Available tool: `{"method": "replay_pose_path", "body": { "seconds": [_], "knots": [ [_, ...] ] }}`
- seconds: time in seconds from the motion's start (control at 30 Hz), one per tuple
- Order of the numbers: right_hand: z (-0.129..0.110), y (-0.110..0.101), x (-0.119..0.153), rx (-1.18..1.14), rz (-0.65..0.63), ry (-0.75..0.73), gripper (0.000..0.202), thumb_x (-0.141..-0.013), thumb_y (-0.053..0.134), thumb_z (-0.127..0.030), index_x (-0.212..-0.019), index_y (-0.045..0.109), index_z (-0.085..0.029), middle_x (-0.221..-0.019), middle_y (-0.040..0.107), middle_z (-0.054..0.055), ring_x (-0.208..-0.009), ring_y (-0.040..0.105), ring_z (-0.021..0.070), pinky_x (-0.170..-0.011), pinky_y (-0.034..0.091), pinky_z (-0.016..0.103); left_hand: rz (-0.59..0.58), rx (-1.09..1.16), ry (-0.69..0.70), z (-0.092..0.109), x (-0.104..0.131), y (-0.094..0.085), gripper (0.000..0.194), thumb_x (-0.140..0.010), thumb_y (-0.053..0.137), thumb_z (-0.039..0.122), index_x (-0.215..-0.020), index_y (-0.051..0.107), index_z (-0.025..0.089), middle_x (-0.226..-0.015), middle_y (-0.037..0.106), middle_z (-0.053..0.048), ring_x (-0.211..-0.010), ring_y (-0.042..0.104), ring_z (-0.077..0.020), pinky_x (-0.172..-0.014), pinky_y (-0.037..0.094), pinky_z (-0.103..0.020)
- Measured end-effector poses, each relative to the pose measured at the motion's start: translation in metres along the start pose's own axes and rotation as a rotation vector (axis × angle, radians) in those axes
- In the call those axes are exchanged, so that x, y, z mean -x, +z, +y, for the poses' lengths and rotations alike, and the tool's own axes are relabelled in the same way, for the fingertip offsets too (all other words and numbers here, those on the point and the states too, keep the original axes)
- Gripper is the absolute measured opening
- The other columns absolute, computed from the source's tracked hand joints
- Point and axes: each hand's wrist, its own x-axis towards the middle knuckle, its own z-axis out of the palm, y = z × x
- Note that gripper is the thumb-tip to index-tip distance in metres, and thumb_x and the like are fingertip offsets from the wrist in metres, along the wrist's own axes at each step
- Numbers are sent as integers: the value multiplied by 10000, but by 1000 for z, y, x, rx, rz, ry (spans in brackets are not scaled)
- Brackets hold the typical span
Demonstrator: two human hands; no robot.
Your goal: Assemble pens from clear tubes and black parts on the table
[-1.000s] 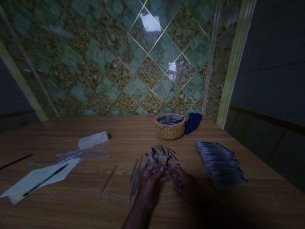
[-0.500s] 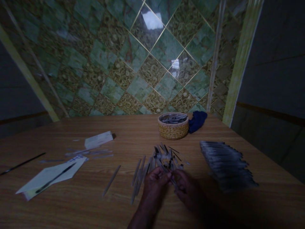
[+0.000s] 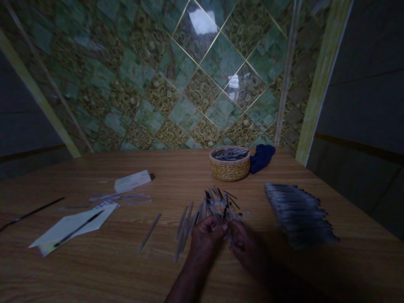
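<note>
Matt wood-grain table (image 3: 94, 273), woven straw basket (image 3: 229, 169), glossy marbled wall tiles (image 3: 189, 84), soft blue cloth (image 3: 261, 155), white paper sheet (image 3: 72, 225)

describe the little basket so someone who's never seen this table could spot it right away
Start at the wooden table and follow it to the far edge, where it meets the green diamond-tiled wall. Just right of centre there stands a small round woven basket holding thin stick-like pieces, with a dark blue cloth against its right side. It is the only raised, round container; everything else lies flat.
</note>
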Motion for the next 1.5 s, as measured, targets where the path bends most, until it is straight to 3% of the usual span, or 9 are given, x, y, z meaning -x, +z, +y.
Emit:
{"method": "replay_pose_path", "body": {
  "seconds": [0.13,0.53,0.8,1.0,1.17,1.37,1.5],
  "knots": [
    [-4,-3,1,46,11,-34,618,-683,527,-110,-1288,445,-205,-868,649,47,-735,587,186,-672,468,306,-1,-52,37,-1,0,0,212,-595,767,265,-543,586,168,-532,574,17,-514,492,-132,-512,358,-230],
    [-1,-3,3,71,-4,-74,635,-702,530,-107,-1313,428,-243,-765,598,7,-669,560,160,-637,460,280,8,-128,52,-7,-5,-6,244,-582,773,280,-525,565,167,-512,529,32,-510,464,-125,-512,338,-226],
    [4,-1,2,-75,-13,-77,630,-720,521,-115,-1327,400,-231,-1148,595,81,-969,601,200,-805,502,323,-32,-110,43,-9,-3,-1,244,-555,788,274,-531,577,152,-505,536,35,-509,474,-110,-504,344,-209],
    [4,0,3,-101,-9,-51,647,-710,539,-106,-1331,405,-232,-1145,617,79,-973,617,212,-836,509,365,-58,-84,36,-7,0,1,226,-571,778,252,-540,578,150,-498,518,43,-482,451,-94,-483,333,-200],
    [12,6,3,-131,21,-61,674,-679,555,-89,-1320,413,-242,-1266,553,84,-1153,534,241,-908,485,387,-100,-187,59,-14,-2,-1,205,-584,755,255,-553,581,152,-519,510,29,-519,453,-111,-499,343,-211],
    [13,7,2,-224,-32,-20,683,-665,532,-66,-1314,395,-227,-1201,585,96,-1039,604,220,-853,510,361,-139,-331,125,-17,0,1,195,-615,699,215,-519,538,161,-540,474,29,-555,433,-120,-513,337,-213],
    [11,-1,-3,-372,-134,29,672,-637,563,-97,-1280,419,-229,-1078,617,82,-875,643,200,-677,531,295,-139,-346,138,-18,1,2,173,-630,672,199,-541,528,168,-561,463,25,-575,433,-129,-528,341,-217]
  ]
}}
